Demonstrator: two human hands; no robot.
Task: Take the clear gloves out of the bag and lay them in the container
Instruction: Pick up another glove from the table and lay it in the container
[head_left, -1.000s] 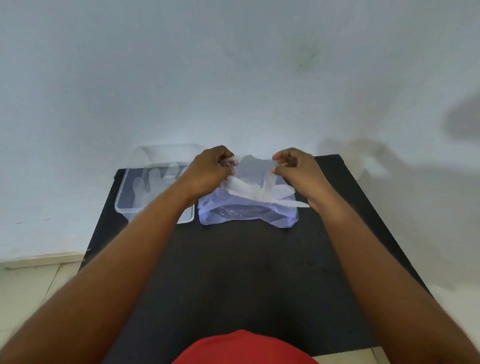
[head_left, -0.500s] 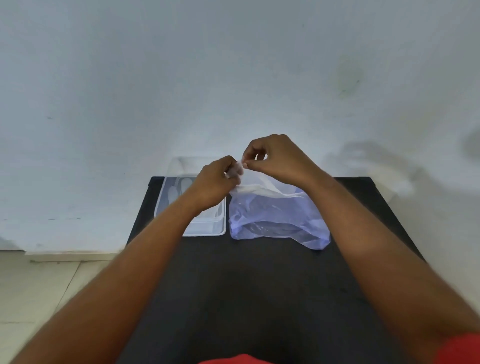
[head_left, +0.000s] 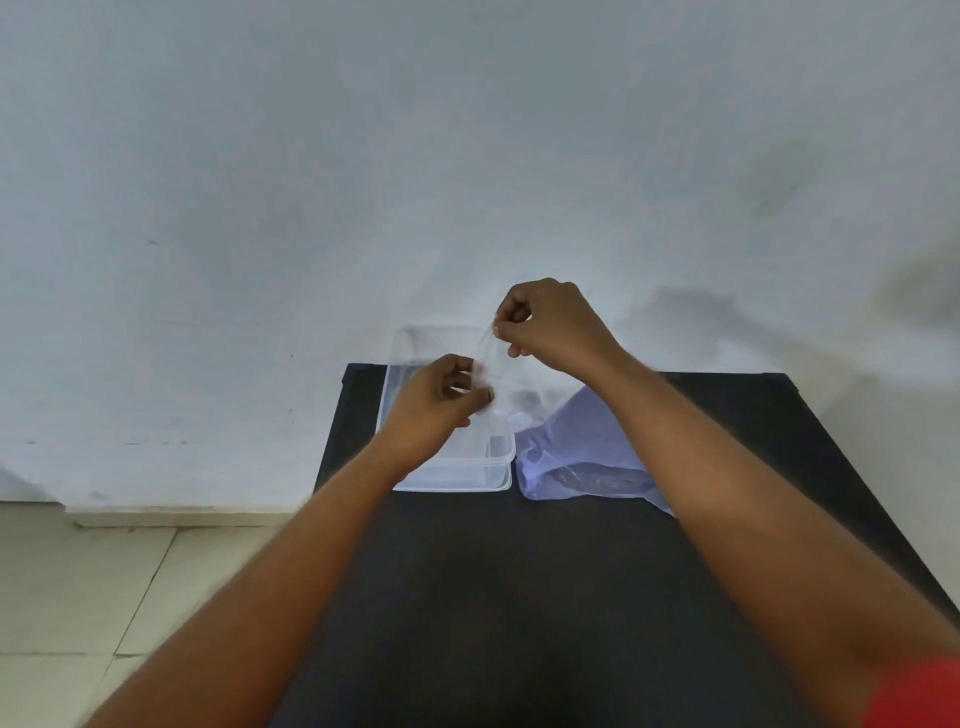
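Observation:
A thin clear glove (head_left: 501, 382) hangs between both hands above the right side of the clear plastic container (head_left: 452, 480). My right hand (head_left: 550, 325) pinches its top edge, raised against the wall. My left hand (head_left: 441, 400) pinches it lower down, over the container. The pale blue translucent bag (head_left: 582, 457) lies crumpled on the black table just right of the container, partly behind my right forearm. The container's inside is mostly hidden by my left hand.
The black table (head_left: 519, 597) stands against a white wall (head_left: 467, 156). Its left edge drops to a pale tiled floor (head_left: 104, 597). A red sleeve (head_left: 914, 696) shows at the lower right corner.
Both hands have carried the glove left from above the bag to over the container. The right hand has risen above the left, so the glove now hangs nearly upright.

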